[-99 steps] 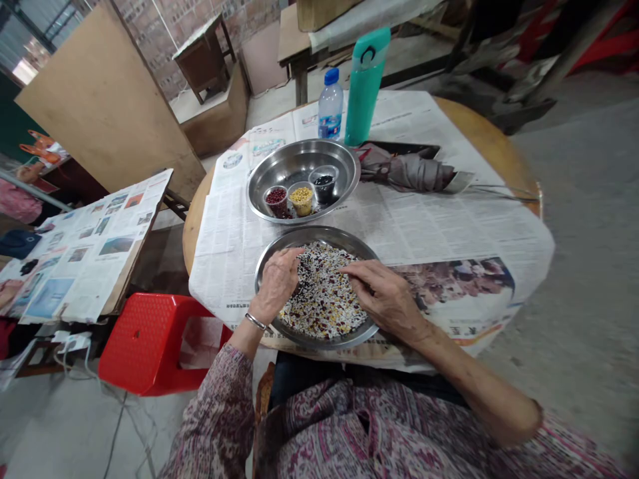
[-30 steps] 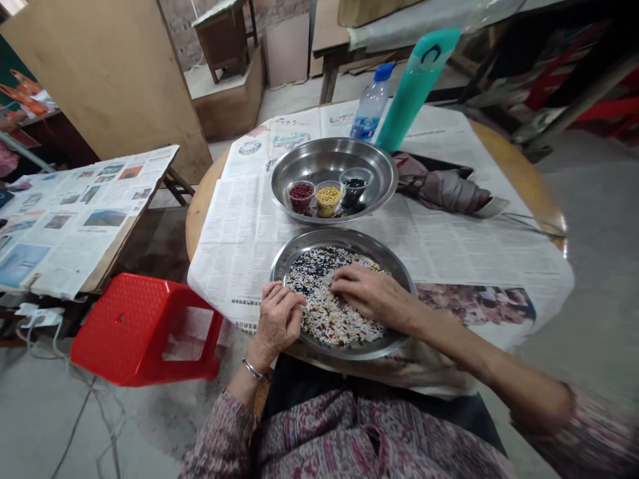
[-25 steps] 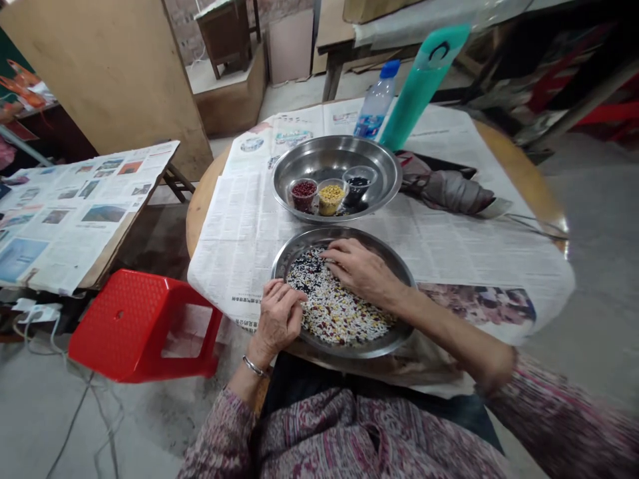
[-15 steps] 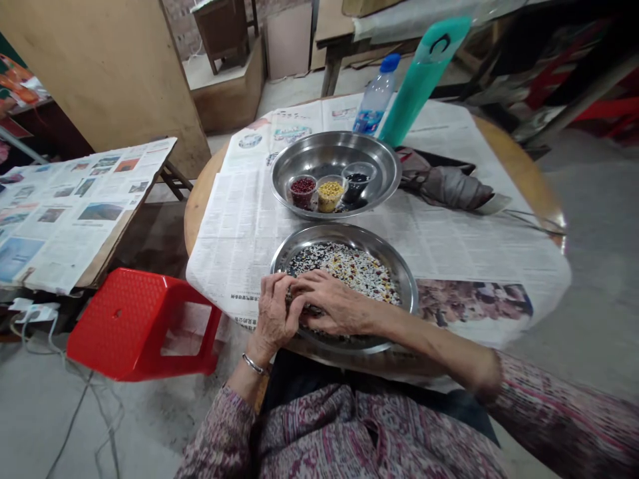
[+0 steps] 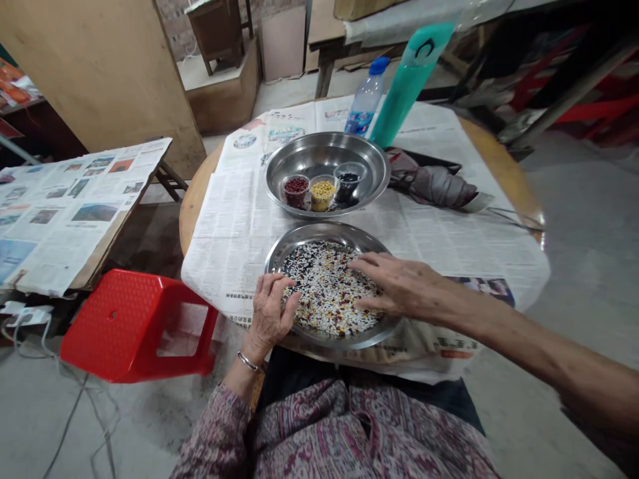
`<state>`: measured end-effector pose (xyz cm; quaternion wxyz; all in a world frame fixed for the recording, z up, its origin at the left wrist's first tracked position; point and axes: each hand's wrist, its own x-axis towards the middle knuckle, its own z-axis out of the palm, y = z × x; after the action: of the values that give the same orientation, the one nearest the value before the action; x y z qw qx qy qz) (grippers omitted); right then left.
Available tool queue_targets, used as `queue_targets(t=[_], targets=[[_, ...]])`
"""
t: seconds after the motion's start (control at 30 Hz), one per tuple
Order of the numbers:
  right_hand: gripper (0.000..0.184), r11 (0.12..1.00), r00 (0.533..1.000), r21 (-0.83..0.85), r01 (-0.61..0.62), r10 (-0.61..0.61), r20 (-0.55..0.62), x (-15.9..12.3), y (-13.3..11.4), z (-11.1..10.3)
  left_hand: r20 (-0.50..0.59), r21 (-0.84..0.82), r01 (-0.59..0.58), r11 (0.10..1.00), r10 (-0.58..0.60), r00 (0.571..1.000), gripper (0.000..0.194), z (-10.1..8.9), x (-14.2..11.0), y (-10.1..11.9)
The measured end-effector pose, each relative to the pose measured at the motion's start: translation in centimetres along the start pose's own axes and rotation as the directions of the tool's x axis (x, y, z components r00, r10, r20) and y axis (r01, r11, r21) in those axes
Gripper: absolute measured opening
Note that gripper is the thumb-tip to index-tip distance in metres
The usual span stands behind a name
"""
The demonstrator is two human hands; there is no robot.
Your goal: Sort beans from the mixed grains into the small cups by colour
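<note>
A steel pan (image 5: pixel 279 249) full of mixed white, red, yellow and black grains (image 5: pixel 324 293) sits on the newspaper-covered round table (image 5: pixel 504 173) in front of me. My left hand (image 5: pixel 268 316) rests on the pan's near left rim with fingers curled loosely over the edge. My right hand (image 5: pixel 399 286) lies on the grains at the right side, fingers stretched toward the middle. Behind it a second steel pan (image 5: pixel 319 150) holds three small cups: red beans (image 5: pixel 296 186), yellow beans (image 5: pixel 323 189) and black beans (image 5: pixel 348 179).
A water bottle (image 5: pixel 364 106) and a teal flask (image 5: pixel 407 80) stand at the table's back. A folded grey umbrella (image 5: pixel 429 186) lies to the right. A red plastic stool (image 5: pixel 134 326) and a newspaper-covered board (image 5: pixel 64 206) are on the left.
My right hand swept across the grains to my left hand, then moved back to the pan's right side. My left hand stayed at the near left rim.
</note>
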<state>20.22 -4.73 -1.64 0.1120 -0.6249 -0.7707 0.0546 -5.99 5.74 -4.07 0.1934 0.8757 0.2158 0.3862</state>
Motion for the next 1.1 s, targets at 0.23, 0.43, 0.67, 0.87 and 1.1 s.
queue_targets(t=[0.23,0.43,0.67,0.87,1.1], targets=[[0.033,0.946,0.991,0.301,-0.122,0.134,-0.018,0.5,-2.9,2.8,0.008,0.010,-0.010,1.000,0.010,1.000,0.010,0.0,0.1,0.1],[0.022,0.871,0.964,0.474,-0.126,0.221,-0.150,5.8,-3.5,2.6,0.012,0.023,-0.016,1.000,0.015,1.000,0.011,0.0,0.1,0.0],[0.026,0.963,0.949,0.108,-0.246,0.262,-0.176,5.5,-1.9,1.8,0.007,0.016,-0.009,1.000,0.009,1.000,0.013,0.0,0.1,0.1],[0.021,0.956,0.995,0.293,0.017,0.012,-0.095,3.4,-5.7,3.2,0.017,0.021,-0.013,1.000,0.013,1.000,0.012,0.0,0.0,0.1],[0.023,0.946,0.983,0.297,0.131,-0.163,0.088,0.5,-6.4,1.2,0.024,0.035,-0.010,0.999,0.009,1.000,0.015,0.0,0.0,0.1]])
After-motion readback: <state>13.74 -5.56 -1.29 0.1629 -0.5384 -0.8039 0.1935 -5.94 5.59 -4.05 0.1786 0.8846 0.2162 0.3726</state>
